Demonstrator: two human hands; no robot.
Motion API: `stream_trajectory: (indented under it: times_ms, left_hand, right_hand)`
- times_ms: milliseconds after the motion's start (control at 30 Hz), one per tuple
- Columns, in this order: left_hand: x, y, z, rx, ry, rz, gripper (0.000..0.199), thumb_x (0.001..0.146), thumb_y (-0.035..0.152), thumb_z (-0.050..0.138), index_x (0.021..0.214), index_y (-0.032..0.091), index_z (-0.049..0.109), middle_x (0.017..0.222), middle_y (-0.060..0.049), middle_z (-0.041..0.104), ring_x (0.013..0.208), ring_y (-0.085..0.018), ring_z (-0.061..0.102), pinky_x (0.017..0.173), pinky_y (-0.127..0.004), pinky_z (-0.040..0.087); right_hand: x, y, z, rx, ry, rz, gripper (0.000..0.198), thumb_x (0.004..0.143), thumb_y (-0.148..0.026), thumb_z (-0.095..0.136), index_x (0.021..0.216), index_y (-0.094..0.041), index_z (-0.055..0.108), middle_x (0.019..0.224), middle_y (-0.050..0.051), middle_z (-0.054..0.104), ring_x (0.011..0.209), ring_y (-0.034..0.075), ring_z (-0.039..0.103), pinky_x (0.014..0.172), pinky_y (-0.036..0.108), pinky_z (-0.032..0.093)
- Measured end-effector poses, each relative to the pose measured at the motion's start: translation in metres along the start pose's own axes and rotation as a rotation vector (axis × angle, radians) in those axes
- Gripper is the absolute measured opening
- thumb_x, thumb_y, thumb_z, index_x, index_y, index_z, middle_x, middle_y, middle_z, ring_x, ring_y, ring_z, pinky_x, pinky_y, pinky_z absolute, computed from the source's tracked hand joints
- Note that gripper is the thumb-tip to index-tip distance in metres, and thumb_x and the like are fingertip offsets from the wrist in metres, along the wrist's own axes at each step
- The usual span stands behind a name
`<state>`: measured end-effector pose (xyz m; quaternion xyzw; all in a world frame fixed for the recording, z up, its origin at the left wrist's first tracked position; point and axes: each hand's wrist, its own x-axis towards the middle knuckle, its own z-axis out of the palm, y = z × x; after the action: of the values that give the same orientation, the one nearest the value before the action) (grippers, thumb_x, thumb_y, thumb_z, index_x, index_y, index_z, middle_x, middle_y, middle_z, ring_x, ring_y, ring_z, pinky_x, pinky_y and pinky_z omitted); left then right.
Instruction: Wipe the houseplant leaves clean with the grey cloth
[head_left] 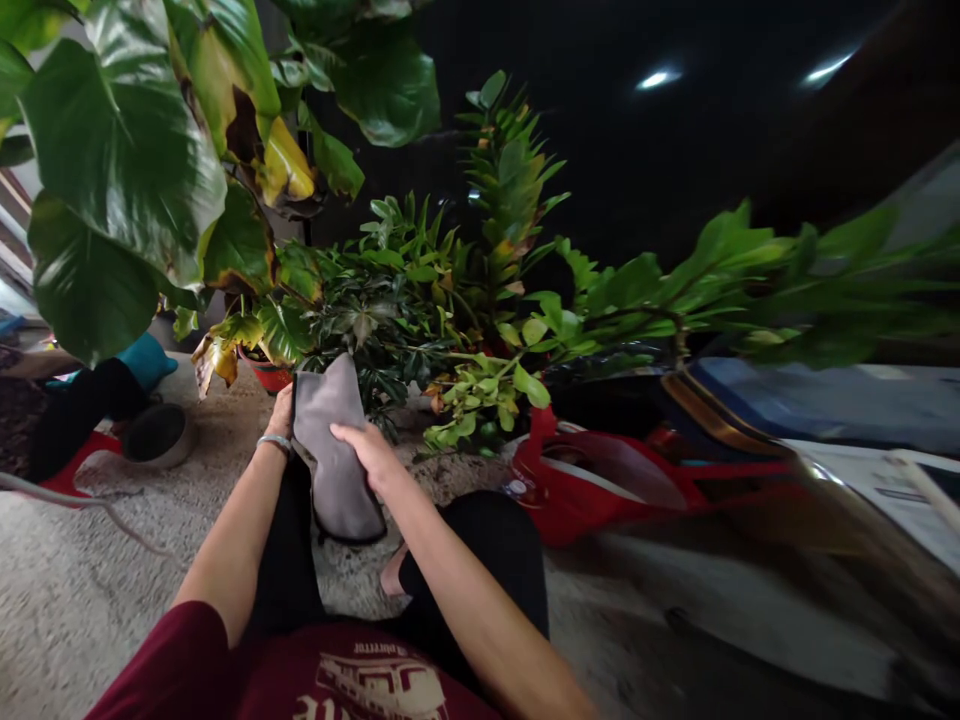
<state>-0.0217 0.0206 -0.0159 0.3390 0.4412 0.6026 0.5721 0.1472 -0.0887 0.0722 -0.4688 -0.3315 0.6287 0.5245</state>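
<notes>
Near leafy plants (510,205), a dark-edged, wavy gray cloth (339,480)
Left hand (283,410) grips its left side; right hand (369,452) its right, thumb atop.

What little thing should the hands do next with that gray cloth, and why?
Maybe gently spread the gray cloth flatter: it looks pinched in where the right hand grips it, its top edge is uneven, and the left hand holds its left edge.

You get a dim view, near-black at upper right except for two white glares (658,79); blur and stretching smear the leaves (855,238) toward your right edge.
</notes>
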Motion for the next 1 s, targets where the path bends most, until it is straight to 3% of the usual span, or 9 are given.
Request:
stream_trajectory:
  times_ms: [133, 333, 433, 533, 600, 700, 833, 900, 1000]
  left_hand:
    - [0.008, -0.005, 0.003, -0.115, -0.011, -0.062, 0.029, 0.063, 0.031, 0.086, 0.081, 0.017, 0.068, 0.066, 0.000, 0.067, 0.069, -0.018, 0.067, 0.072, -0.031, 0.055]
    - [0.012, -0.011, 0.009, -0.192, -0.035, -0.083, 0.038, 0.057, 0.032, 0.089, 0.077, 0.017, 0.061, 0.066, 0.002, 0.064, 0.066, -0.015, 0.066, 0.074, -0.033, 0.056]
    - [0.011, -0.011, 0.008, -0.190, -0.052, -0.089, 0.038, 0.059, 0.032, 0.089, 0.078, 0.017, 0.059, 0.065, 0.003, 0.063, 0.066, -0.015, 0.067, 0.074, -0.032, 0.056]
    - [0.011, -0.010, 0.006, -0.186, -0.042, -0.081, 0.039, 0.058, 0.030, 0.089, 0.080, 0.017, 0.060, 0.067, 0.003, 0.064, 0.067, -0.014, 0.067, 0.072, -0.030, 0.055]
    - [0.011, -0.010, 0.006, -0.183, -0.032, -0.081, 0.039, 0.057, 0.028, 0.089, 0.079, 0.017, 0.059, 0.066, 0.003, 0.063, 0.067, -0.015, 0.067, 0.073, -0.032, 0.056]
    - [0.010, -0.010, 0.007, -0.189, -0.035, -0.082, 0.037, 0.058, 0.028, 0.089, 0.076, 0.018, 0.059, 0.065, 0.003, 0.062, 0.066, -0.016, 0.067, 0.077, -0.036, 0.056]
    - [0.008, -0.009, 0.010, -0.198, -0.033, -0.083, 0.034, 0.059, 0.027, 0.088, 0.075, 0.019, 0.060, 0.064, 0.003, 0.063, 0.066, -0.016, 0.067, 0.079, -0.036, 0.056]
    - [0.008, -0.009, 0.010, -0.204, -0.032, -0.085, 0.035, 0.059, 0.026, 0.089, 0.076, 0.018, 0.059, 0.064, 0.003, 0.063, 0.065, -0.016, 0.068, 0.079, -0.036, 0.056]
    - [0.008, -0.009, 0.008, -0.208, -0.025, -0.080, 0.035, 0.059, 0.025, 0.088, 0.077, 0.018, 0.059, 0.064, 0.003, 0.064, 0.064, -0.015, 0.068, 0.078, -0.036, 0.056]
  right_hand:
    - [-0.039, -0.016, -0.028, 0.007, -0.073, 0.090, 0.020, 0.055, -0.030, 0.083, 0.071, -0.022, 0.075, 0.065, 0.003, 0.075, 0.056, 0.023, 0.068, 0.054, 0.032, 0.055]
    - [0.005, -0.090, -0.038, 0.229, 0.072, -0.278, 0.034, 0.054, -0.033, 0.085, 0.082, -0.019, 0.073, 0.073, 0.001, 0.077, 0.065, 0.022, 0.071, 0.065, 0.034, 0.059]
    - [0.015, -0.063, -0.037, 0.245, 0.070, -0.112, 0.033, 0.053, -0.034, 0.083, 0.080, -0.019, 0.072, 0.066, 0.002, 0.075, 0.063, 0.025, 0.071, 0.066, 0.038, 0.059]
    - [-0.010, -0.016, -0.038, 0.152, 0.043, 0.123, 0.032, 0.051, -0.034, 0.083, 0.077, -0.018, 0.074, 0.064, 0.004, 0.075, 0.058, 0.025, 0.070, 0.060, 0.037, 0.058]
    - [-0.031, -0.004, -0.043, 0.073, 0.037, 0.152, 0.032, 0.050, -0.033, 0.086, 0.075, -0.017, 0.074, 0.064, 0.004, 0.075, 0.056, 0.024, 0.069, 0.057, 0.035, 0.056]
    - [-0.036, -0.030, -0.054, 0.109, 0.095, 0.014, 0.034, 0.052, -0.033, 0.087, 0.079, -0.016, 0.075, 0.067, 0.004, 0.076, 0.057, 0.023, 0.069, 0.056, 0.033, 0.056]
    - [0.009, -0.083, -0.062, 0.343, 0.268, -0.280, 0.032, 0.054, -0.029, 0.081, 0.083, -0.020, 0.072, 0.074, 0.001, 0.078, 0.070, 0.024, 0.073, 0.067, 0.035, 0.060]
    - [0.025, -0.082, -0.059, 0.409, 0.314, -0.217, 0.025, 0.055, -0.029, 0.078, 0.078, -0.022, 0.070, 0.067, 0.000, 0.076, 0.072, 0.025, 0.074, 0.069, 0.037, 0.061]
    - [0.014, -0.044, -0.051, 0.377, 0.276, 0.044, 0.020, 0.055, -0.031, 0.077, 0.071, -0.023, 0.068, 0.056, 0.002, 0.072, 0.066, 0.027, 0.073, 0.063, 0.039, 0.061]
